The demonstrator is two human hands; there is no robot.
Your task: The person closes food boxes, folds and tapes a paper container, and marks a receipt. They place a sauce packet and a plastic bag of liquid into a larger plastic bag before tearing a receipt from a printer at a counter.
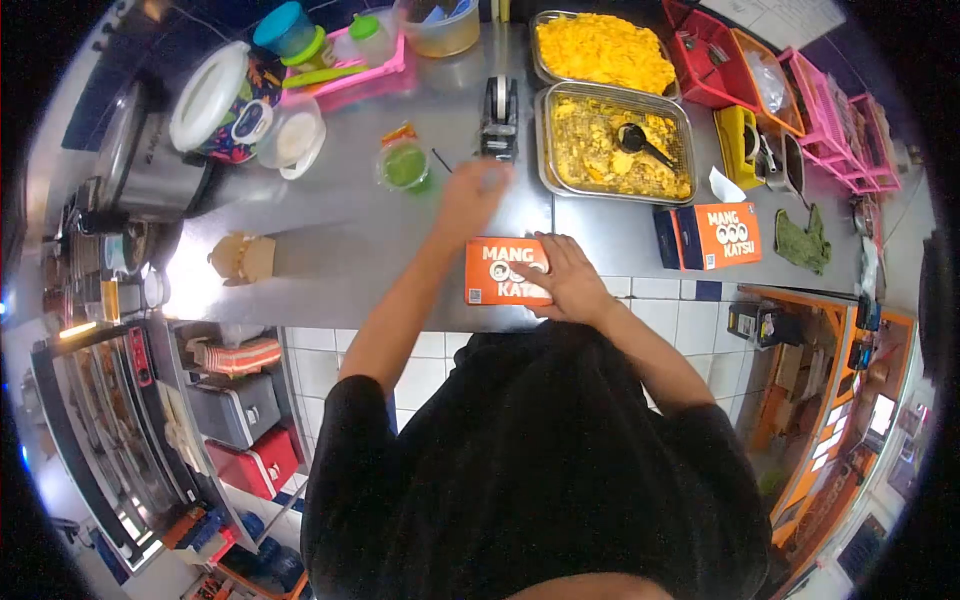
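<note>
An orange box [487, 272] with white "MANG KATSU" lettering lies at the front edge of the steel counter. My right hand [575, 280] rests on its right side with the fingers spread across the lid. My left hand [478, 195] is raised beyond the box, just in front of a black tape dispenser [499, 115]. Its fingers are bent and blurred, and whether they hold anything is not clear. Left of that hand stands a small cup of green contents [405, 166], with a small orange packet [398, 134] behind it.
Two trays of yellow food [615, 140] stand at the back right, one with a black scoop. More orange boxes [728, 236] and a green cloth [803, 240] are at the right. A brown carton [243, 258] and a white-lidded container [210, 97] stand left.
</note>
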